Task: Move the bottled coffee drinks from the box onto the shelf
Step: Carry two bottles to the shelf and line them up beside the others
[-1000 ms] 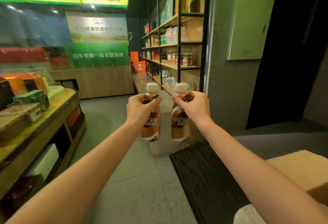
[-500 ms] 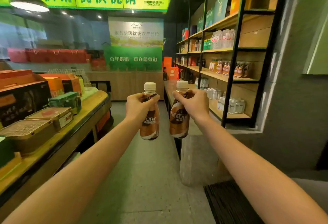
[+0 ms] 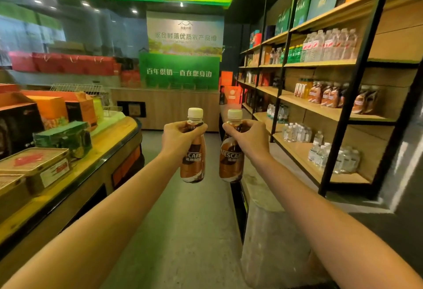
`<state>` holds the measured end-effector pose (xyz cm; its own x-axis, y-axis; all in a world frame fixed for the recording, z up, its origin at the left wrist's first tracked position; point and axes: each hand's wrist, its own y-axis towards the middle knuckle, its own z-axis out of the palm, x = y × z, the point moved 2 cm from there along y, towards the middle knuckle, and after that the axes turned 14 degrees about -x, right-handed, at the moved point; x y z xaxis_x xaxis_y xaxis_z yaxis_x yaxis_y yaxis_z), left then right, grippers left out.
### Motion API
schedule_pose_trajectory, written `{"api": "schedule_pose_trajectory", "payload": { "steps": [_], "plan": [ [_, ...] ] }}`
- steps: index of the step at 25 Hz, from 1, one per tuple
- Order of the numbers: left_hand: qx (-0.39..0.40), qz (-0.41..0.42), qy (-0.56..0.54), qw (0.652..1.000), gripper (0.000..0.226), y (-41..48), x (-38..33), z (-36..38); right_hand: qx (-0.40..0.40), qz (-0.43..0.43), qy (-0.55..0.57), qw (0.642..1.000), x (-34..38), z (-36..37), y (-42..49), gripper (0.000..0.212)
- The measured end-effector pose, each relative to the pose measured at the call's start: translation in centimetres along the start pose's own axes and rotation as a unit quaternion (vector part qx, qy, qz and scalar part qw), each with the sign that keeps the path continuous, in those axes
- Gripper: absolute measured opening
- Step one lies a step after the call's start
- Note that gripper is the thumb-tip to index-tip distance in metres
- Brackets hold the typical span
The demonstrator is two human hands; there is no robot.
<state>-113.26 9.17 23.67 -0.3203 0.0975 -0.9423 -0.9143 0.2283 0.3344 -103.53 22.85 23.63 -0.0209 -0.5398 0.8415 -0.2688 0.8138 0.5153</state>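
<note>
The carrying step is in hand: the left hand [image 3: 180,139] grips one bottled coffee drink [image 3: 193,151] by the shoulder and the right hand [image 3: 249,139] grips a second bottle [image 3: 231,151] the same way, both upright and just apart in mid-air over the aisle, with the box out of view. Next, I judge, both must swing right to the shelf [image 3: 332,111], where like brown bottles [image 3: 325,94] stand beside a gap. A wooden display counter [image 3: 114,137] with boxed goods flanks the concrete floor [image 3: 183,231] at left.
</note>
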Motion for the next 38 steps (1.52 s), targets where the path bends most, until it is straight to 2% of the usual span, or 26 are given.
{"api": "schedule_pose_trajectory", "payload": {
  "steps": [6, 13, 21, 27, 32, 38],
  "plan": [
    [0.063, -0.007, -0.034, 0.997, 0.013, 17.1, 4.8, 9.4, -0.048, 0.007, -0.014, 0.999, -6.3, 10.2, 13.6, 0.038],
    [0.137, -0.012, -0.058, 0.989, 0.011, 32.4, 9.0, 24.9, -0.112, 0.027, -0.028, 0.993, -13.6, 15.4, 30.6, 0.035],
    [0.207, -0.019, -0.091, 0.974, 0.011, 44.8, 13.4, 47.9, -0.170, 0.042, -0.045, 0.984, -27.0, 16.1, 52.0, 0.036],
    [0.267, -0.017, -0.122, 0.956, 0.036, 51.0, 14.8, 64.8, -0.219, 0.067, -0.093, 0.969, -33.0, 13.2, 64.8, 0.030],
    [0.350, -0.008, -0.162, 0.922, 0.026, 51.6, 15.3, 77.9, -0.289, 0.059, -0.138, 0.945, -37.7, 8.8, 71.4, 0.032],
    [0.503, 0.008, -0.218, 0.836, 0.035, 49.6, 14.9, 92.5, -0.425, 0.062, -0.233, 0.872, -42.0, 3.1, 77.0, 0.031]
  ]
}}
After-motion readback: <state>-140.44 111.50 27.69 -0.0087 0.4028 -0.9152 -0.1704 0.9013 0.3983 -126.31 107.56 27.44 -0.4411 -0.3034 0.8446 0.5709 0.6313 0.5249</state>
